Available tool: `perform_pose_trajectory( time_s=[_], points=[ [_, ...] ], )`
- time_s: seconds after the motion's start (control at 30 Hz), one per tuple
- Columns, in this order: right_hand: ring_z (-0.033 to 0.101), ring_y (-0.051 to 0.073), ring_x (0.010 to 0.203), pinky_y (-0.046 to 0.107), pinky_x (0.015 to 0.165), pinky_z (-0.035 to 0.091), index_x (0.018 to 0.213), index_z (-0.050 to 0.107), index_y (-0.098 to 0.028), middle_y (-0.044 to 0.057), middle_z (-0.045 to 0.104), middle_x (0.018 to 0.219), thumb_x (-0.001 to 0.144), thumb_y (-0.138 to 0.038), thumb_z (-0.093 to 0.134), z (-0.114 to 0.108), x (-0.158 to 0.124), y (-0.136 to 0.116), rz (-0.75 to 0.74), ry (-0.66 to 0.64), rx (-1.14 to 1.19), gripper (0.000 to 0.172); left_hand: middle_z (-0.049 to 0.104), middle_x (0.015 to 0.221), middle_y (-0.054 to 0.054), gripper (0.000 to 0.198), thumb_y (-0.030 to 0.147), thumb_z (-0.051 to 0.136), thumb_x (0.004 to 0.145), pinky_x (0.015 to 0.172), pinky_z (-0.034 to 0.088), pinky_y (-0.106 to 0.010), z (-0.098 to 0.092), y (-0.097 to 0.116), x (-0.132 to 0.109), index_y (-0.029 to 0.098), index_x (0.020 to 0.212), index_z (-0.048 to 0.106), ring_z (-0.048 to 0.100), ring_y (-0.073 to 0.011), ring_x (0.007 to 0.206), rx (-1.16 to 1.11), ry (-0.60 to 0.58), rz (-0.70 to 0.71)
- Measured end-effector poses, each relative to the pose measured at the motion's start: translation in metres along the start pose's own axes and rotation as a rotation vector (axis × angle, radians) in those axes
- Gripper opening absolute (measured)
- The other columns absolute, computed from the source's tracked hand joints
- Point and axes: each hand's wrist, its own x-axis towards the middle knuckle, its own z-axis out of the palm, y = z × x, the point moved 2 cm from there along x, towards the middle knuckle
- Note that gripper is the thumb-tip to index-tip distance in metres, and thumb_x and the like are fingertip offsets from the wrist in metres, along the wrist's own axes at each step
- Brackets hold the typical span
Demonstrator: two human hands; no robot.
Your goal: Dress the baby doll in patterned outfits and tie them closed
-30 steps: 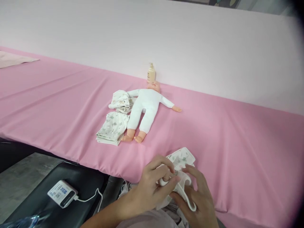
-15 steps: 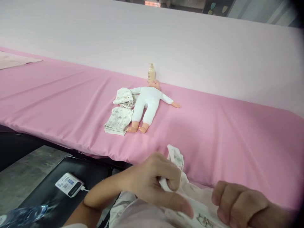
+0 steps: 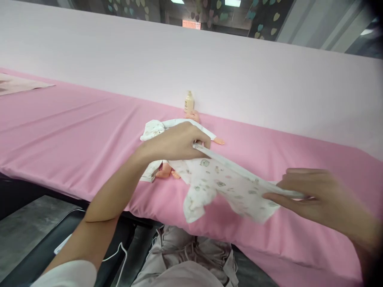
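Observation:
Between my two hands a small white baby garment (image 3: 221,181) with little printed animals hangs stretched out over the pink bed. My left hand (image 3: 185,143) is closed on its upper left edge. At the other end, my right hand (image 3: 305,191) pinches the same edge between thumb and fingers. Behind my left hand lies a baby doll (image 3: 193,115) in a white suit, its trunk mostly hidden by my forearm and the cloth. Partly covered folded printed clothes (image 3: 152,129) lie beside the doll.
A pump bottle (image 3: 189,101) stands by the doll's head against the white wall (image 3: 269,87). The pink cover (image 3: 89,139) spreads over the bed. A pale cloth (image 3: 24,83) lies far left. A black seat with a white cable (image 3: 119,253) is at lower left.
Both hands have risen and moved forward from near my lap, bringing the garment up over the bed. It now hangs spread between them. My view has tilted up slightly.

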Motion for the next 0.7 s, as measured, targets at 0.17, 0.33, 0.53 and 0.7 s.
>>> perform_pose_trajectory(
  time_s=[0.17, 0.33, 0.53, 0.7],
  points=[
    [0.052, 0.016, 0.065, 0.027, 0.054, 0.036, 0.062, 0.059, -0.019, 0.003, 0.057, 0.067, 0.093, -0.038, 0.043, 0.023, 0.007, 0.066, -0.047, 0.031, -0.322, 0.04, 0.049, 0.057, 0.002, 0.026, 0.039, 0.059, 0.081, 0.047, 0.03, -0.023, -0.016, -0.012, 0.012, 0.017, 0.067, 0.06, 0.041, -0.0072, 0.049, -0.276, -0.079, 0.029],
    [0.056, 0.031, 0.104, 0.046, 0.087, 0.043, 0.099, 0.064, -0.018, 0.016, 0.06, 0.114, 0.086, -0.034, 0.057, 0.028, 0.045, 0.063, 0.103, 0.363, -0.51, 0.022, 0.05, 0.063, 0.001, 0.027, 0.042, 0.049, 0.089, 0.044, 0.034, -0.021, 0.028, 0.007, 0.038, 0.018, 0.079, 0.056, 0.047, -0.0084, 0.051, -0.654, 0.246, -0.02],
    [0.063, 0.016, 0.071, 0.027, 0.054, 0.05, 0.123, 0.051, -0.025, 0.005, 0.067, 0.095, 0.094, -0.039, 0.04, 0.047, 0.073, -0.017, 0.262, 0.369, 0.294, 0.034, 0.061, 0.081, -0.004, 0.015, 0.019, 0.039, 0.094, 0.054, 0.045, -0.023, 0.057, 0.041, 0.046, 0.019, 0.104, 0.051, 0.056, -0.0103, 0.065, -0.823, 0.122, 0.197],
    [0.06, 0.013, 0.057, 0.022, 0.041, 0.044, 0.108, 0.062, -0.027, 0.0, 0.066, 0.077, 0.088, -0.032, 0.056, 0.038, 0.065, 0.01, 0.435, 0.329, 0.439, 0.022, 0.063, 0.078, -0.001, 0.028, 0.02, 0.046, 0.09, 0.059, 0.045, -0.024, 0.047, 0.025, 0.043, 0.021, 0.117, 0.05, 0.058, -0.0126, 0.069, -0.44, 0.142, 0.221]
  ],
)
